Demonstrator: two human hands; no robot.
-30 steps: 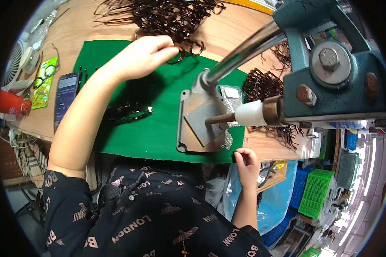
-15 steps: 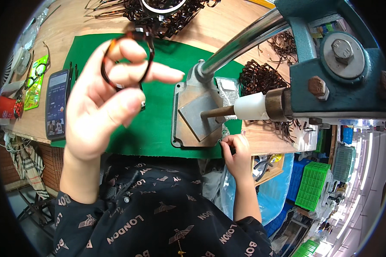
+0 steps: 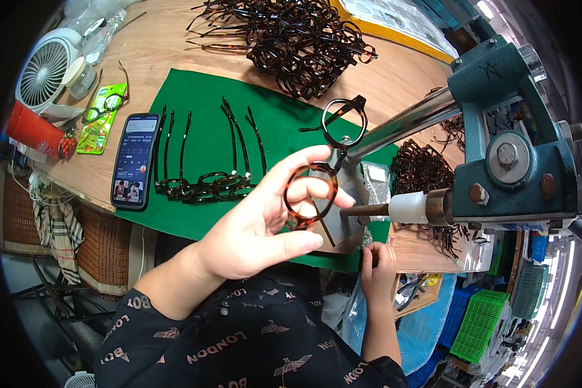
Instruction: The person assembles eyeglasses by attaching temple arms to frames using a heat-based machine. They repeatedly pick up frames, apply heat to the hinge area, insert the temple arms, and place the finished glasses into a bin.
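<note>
In my left hand (image 3: 265,223), a round tortoiseshell eyeglass frame (image 3: 337,159) is gripped by one rim, raised above the green mat (image 3: 197,97). Its other rim points up and away, and a thin temple hangs toward the press. Behind the frame, the hand partly covers the metal base (image 3: 352,223) of the bench press. My right hand (image 3: 378,265) rests at the mat's near edge by that base, fingers curled together; whatever they may hold is hidden. Left of my left hand, several eyeglass frames (image 3: 207,189) lie on the mat with temples pointing away.
The teal press head (image 3: 511,136) with its white-collared rod (image 3: 407,208) occupies the right. A heap of eyeglass frames (image 3: 297,48) lies at the back, and dark parts (image 3: 427,168) pile behind the rod. A phone (image 3: 134,161), red cup (image 3: 35,132) and white fan (image 3: 44,71) stand left.
My left hand has carried the eyeglass frame rightward, in front of the press base, and turned it. The frames on the mat have come into sight. My right hand stays beside the base.
</note>
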